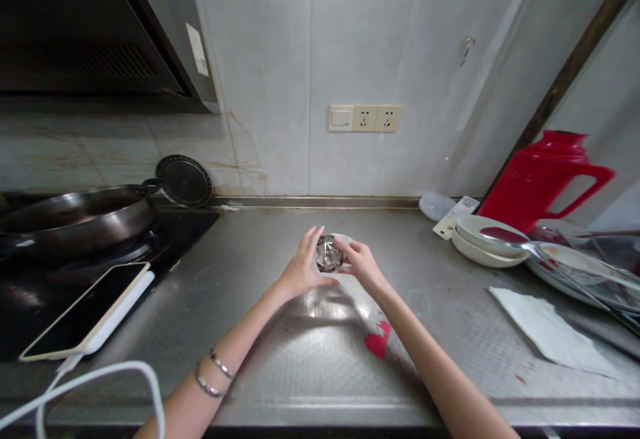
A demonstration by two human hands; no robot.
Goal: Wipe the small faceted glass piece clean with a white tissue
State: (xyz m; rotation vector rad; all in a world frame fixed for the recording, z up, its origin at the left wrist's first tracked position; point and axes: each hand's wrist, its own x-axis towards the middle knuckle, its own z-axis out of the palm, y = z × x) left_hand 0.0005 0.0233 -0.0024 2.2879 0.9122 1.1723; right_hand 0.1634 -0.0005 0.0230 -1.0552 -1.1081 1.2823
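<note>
Over the middle of the steel counter, a small smoky see-through piece (329, 254), shiny and faceted like a glass ashtray, is between my two hands. My left hand (301, 267) curves round its left side, with the thumb below and the fingers up along the edge. From the right, the fingertips of my right hand (364, 264) press on its face and rim. Something white, perhaps tissue (342, 237), shows behind it near the right fingers. Its far side is hidden.
At left, a phone (85, 312) with a white cable lies by the hob and a pan (80, 222). On the right are stacked bowls (487, 252), a red thermos jug (537, 182), plates and a paper napkin (545, 329). A red patch (379, 340) marks the counter.
</note>
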